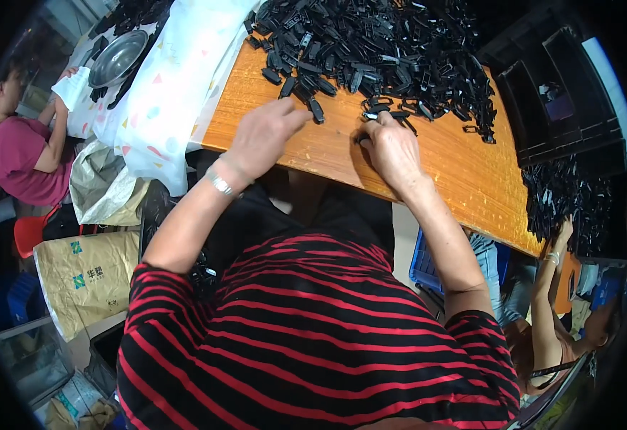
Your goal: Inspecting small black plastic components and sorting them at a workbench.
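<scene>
Striped shirt point(313, 315) nearest; past it, left hand point(267, 132) and right hand point(395, 149) are beside the black parts point(370, 54) heaped on the table point(328, 147); whether either grips, I cannot tell; best to pinch one loose piece at a time

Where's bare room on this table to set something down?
Bare wooden tabletop shows between your left hand and right hand, and from the right hand toward the right edge. The far side is crowded with heaped black plastic parts.
</scene>
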A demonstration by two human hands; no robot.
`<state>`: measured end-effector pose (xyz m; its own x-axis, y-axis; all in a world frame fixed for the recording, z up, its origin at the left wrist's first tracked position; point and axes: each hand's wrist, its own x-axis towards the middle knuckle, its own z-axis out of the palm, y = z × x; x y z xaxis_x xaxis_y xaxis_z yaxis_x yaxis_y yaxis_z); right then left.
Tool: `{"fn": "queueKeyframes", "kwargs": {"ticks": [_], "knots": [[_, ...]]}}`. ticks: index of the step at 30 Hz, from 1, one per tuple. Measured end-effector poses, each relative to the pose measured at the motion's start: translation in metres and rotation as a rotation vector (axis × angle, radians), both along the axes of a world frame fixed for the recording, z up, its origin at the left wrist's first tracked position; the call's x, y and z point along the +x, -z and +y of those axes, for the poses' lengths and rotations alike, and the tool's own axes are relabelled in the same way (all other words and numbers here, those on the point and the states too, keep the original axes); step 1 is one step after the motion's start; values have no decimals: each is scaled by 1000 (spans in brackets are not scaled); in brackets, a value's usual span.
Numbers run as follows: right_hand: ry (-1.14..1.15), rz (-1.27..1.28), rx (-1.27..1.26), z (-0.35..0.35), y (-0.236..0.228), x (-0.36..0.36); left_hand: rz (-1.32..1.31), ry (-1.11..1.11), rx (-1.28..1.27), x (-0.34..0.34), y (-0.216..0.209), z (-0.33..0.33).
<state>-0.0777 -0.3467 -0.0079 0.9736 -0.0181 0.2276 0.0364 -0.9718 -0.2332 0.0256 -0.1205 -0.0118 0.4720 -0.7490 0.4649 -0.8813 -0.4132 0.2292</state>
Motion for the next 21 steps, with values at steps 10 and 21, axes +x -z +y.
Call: {"fn": "queueKeyframes", "kwargs": {"ticks": [10, 21], "knots": [[-44, 69, 224, -3, 0, -8, -226, 230, 119, 44, 12, -47], [77, -177, 728, 18, 0, -12, 1059, 180, -638, -13, 20, -43]]}}
